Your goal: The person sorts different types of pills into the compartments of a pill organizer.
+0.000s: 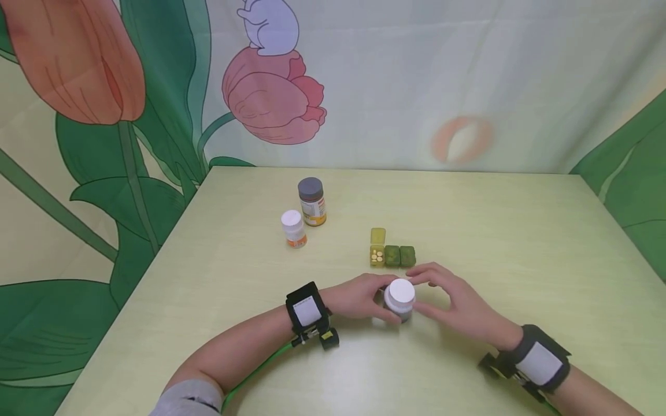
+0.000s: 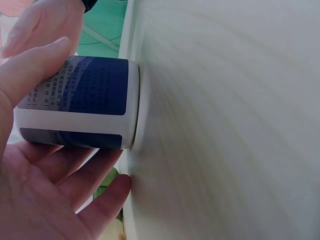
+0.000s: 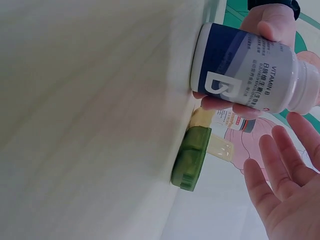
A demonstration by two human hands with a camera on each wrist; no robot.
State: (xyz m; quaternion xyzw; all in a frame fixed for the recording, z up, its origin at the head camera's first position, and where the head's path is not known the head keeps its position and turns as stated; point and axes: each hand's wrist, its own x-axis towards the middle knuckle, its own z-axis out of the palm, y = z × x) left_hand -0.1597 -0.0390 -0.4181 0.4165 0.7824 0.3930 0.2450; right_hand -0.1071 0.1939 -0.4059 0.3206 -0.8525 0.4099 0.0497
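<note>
A white vitamin B bottle (image 1: 400, 299) with a white cap and a blue-and-grey label (image 3: 235, 70) stands upright at the table's middle. My left hand (image 1: 360, 296) grips its body; in the left wrist view the thumb lies along one side and the fingers behind. To the right, my right hand (image 1: 463, 303) has its fingers spread and loosely bent beside the cap, whether touching I cannot tell. Just beyond the bottle lies a small green pill organizer (image 1: 400, 256). Its yellowish left compartment (image 1: 377, 256) has its lid raised and contains several pale tablets; the two green lids are down.
Further back on the left stand a small white bottle (image 1: 294, 230) with an orange-banded label and a taller brown bottle (image 1: 313, 202) with a dark grey cap. A pale wooden table (image 1: 494, 225) bears everything, and a printed flower curtain (image 1: 390, 86) hangs behind its far edge.
</note>
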